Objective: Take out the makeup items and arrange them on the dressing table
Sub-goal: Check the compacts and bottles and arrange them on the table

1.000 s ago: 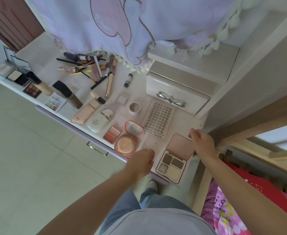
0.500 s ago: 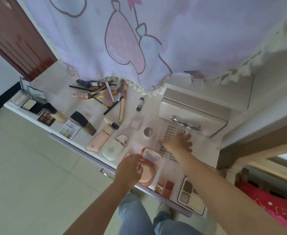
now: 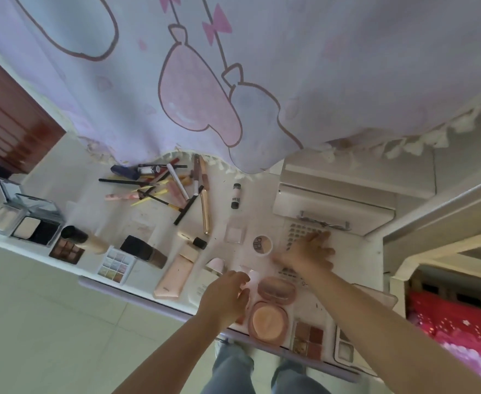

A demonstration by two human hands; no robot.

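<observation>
Makeup lies spread over the white dressing table. My left hand is at the front edge, its fingers curled around a small pale pink case, just left of an open pink cushion compact. Further back, my right hand rests with fingers spread on a sheet of nail stickers. A small round jar sits just left of that hand. A red four-pan palette and a pale eyeshadow palette lie at the front right.
A white drawer box stands behind the sticker sheet. Pencils and brushes are heaped under a hanging lilac cloth. A pink tube, foundation bottles and several palettes fill the left part. Floor lies below the edge.
My right hand left the eyeshadow palette at the front right and moved back onto the sticker sheet. My left hand shifted left of the compact and closed on the pink case. The view tilted up.
</observation>
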